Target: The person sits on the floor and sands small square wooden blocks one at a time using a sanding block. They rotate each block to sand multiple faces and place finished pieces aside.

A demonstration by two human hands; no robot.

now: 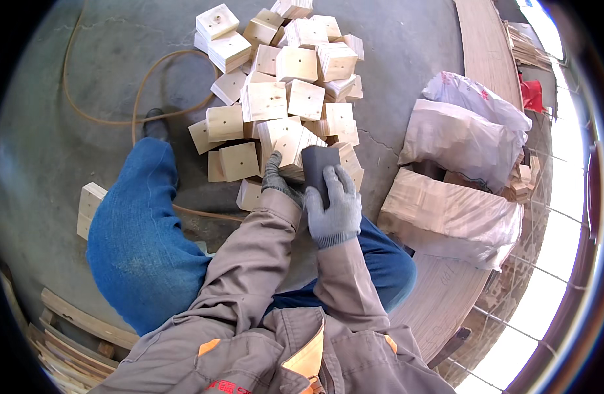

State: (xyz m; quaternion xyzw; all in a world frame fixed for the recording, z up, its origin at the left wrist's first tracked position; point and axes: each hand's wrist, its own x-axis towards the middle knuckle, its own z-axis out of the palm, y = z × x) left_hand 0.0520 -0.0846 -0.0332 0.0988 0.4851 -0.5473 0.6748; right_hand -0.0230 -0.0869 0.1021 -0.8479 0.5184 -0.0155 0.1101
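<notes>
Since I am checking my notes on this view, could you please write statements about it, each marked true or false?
1. The right hand holds a dark block. True.
2. The left hand touches the pile of wooden blocks. True.
3. Both hands are bare. False: both wear grey gloves.
4. Plastic-wrapped bundles lie left of the pile. False: these bundles lie to its right.
5. A thin hose loops across the floor. True.

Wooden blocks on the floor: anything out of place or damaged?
One pale wooden block sits alone beside the person's left leg, apart from the jumbled pile, so it looks astray. No clear damage shows on the blocks, though many faces are hidden.
</notes>
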